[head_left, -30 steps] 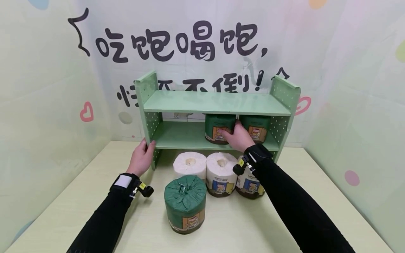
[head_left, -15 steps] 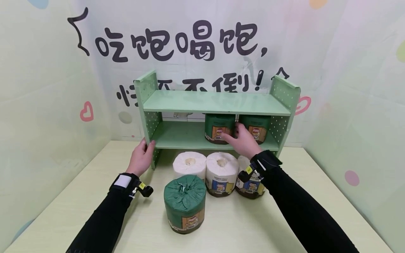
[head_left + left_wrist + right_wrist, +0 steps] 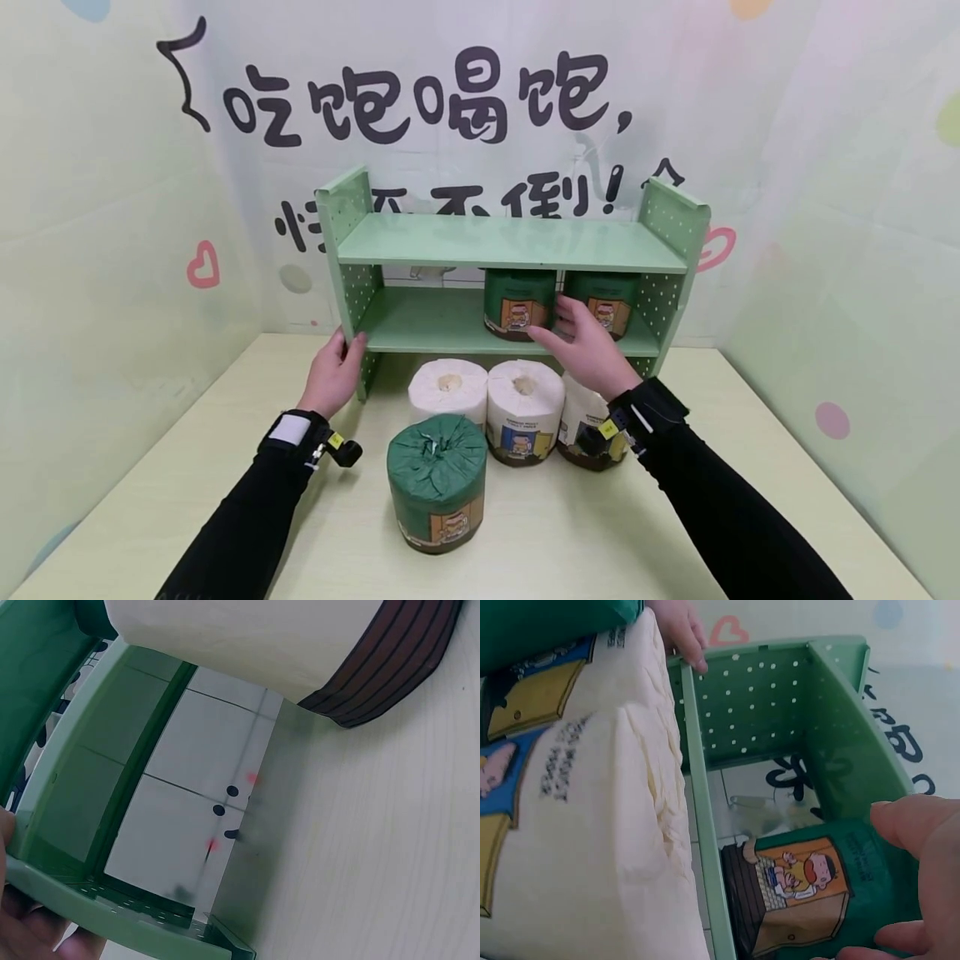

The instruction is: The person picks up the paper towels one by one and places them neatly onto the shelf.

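Observation:
A green two-tier shelf (image 3: pixel 510 243) stands at the back of the table. Two green-wrapped paper rolls (image 3: pixel 517 302) (image 3: pixel 606 298) sit side by side at the right end of its lower tier. My right hand (image 3: pixel 558 323) hovers just in front of them, fingers straight and spread, holding nothing. In the right wrist view the left roll's cartoon label (image 3: pixel 799 896) sits right by my fingertips (image 3: pixel 919 840). My left hand (image 3: pixel 341 360) grips the shelf's left side panel (image 3: pixel 352 275).
On the table (image 3: pixel 675 517) before the shelf stand a green-wrapped roll (image 3: pixel 437 479), two white rolls (image 3: pixel 447 387) (image 3: pixel 525 407) and a third roll (image 3: pixel 579 421) partly hidden by my right wrist. Patterned walls close in behind and on both sides.
My right hand has let go of the left green roll on the lower tier and drawn back toward me. The left hand has stayed on the side panel.

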Motion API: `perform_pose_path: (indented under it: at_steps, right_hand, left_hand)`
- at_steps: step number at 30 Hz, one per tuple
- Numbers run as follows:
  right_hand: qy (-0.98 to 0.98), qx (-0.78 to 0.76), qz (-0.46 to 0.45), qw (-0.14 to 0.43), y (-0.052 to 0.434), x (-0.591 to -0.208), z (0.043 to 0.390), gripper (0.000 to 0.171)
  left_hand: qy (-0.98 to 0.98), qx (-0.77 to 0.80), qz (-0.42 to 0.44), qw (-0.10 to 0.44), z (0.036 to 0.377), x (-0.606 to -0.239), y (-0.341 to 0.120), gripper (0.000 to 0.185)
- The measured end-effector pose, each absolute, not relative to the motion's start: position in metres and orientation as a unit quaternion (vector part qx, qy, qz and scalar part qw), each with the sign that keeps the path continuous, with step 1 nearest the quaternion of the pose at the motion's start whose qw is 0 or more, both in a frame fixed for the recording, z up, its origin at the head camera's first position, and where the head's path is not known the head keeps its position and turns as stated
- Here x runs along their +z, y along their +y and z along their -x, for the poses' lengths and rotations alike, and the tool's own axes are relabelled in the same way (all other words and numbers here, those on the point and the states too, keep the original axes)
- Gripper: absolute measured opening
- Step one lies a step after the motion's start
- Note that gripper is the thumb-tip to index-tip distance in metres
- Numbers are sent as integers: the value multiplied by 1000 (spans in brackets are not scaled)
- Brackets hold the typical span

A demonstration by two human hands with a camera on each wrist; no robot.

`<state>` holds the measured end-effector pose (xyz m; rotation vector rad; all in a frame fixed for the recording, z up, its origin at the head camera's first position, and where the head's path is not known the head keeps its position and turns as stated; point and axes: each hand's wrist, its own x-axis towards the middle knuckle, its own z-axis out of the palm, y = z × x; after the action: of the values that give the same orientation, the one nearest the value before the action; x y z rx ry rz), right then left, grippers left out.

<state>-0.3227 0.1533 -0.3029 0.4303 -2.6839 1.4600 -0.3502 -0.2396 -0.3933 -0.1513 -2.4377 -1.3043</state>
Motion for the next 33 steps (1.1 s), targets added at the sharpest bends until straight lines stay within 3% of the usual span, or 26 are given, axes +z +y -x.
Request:
perform_pose_path:
  at_steps: [21,33]
  right_hand:
    - [-815,522,-249,41,144,-321,257,74]
    - [-802,524,-284,-49,127,-343,235,73]
  left_hand:
    - [-864,-462,55,190,353,-392,-238,53]
    - [-865,-464,51,185,353,-392,-240,54]
